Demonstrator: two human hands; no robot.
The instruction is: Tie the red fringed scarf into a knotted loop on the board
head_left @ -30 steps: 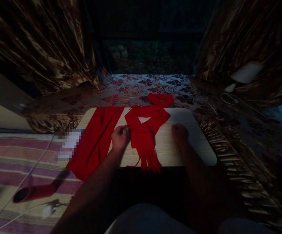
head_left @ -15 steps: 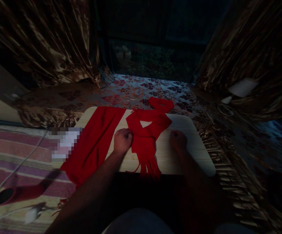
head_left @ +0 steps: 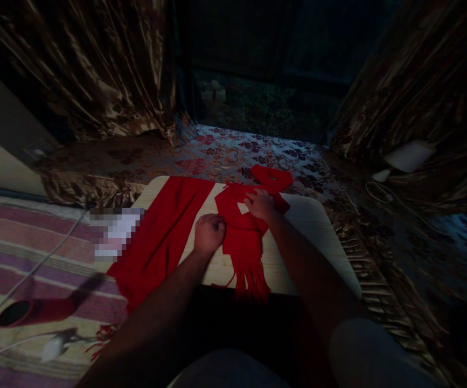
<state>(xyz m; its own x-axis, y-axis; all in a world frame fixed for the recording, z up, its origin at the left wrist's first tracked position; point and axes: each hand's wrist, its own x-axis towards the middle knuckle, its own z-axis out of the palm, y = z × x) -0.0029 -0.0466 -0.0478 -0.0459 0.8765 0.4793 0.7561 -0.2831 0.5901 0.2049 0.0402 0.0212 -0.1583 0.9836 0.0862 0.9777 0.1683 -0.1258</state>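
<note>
Dim light fills the room, with dark curtains [head_left: 107,75] at the upper left and upper right of the frame and a striped bed cover [head_left: 11,231] at the lower left. At the centre stands a pale wooden worktop [head_left: 314,215], and on it lies the red scarf [head_left: 241,240], which is folded into a loop at its upper part. Its long axis goes from the upper centre of the frame down toward the person, and its fringe [head_left: 251,275] hangs over the near edge. Of the two hands, the right hand [head_left: 260,205] is nearer to the loop: it is over the upper right part, with its fingertips beside the small opening, so that the loop lies directly under it and the fringed tail lies below. The left hand [head_left: 209,233] rests by the left edge of the scarf, its fingers curled, close against the cloth or touching it. As for the grip of each hand, I cannot tell if thumb and fingers are together or apart, nor if they pinch the cloth. To the left, a red cloth band [head_left: 164,231] lies slantwise; beyond the far edge, another red piece [head_left: 277,182] is seen.
</note>
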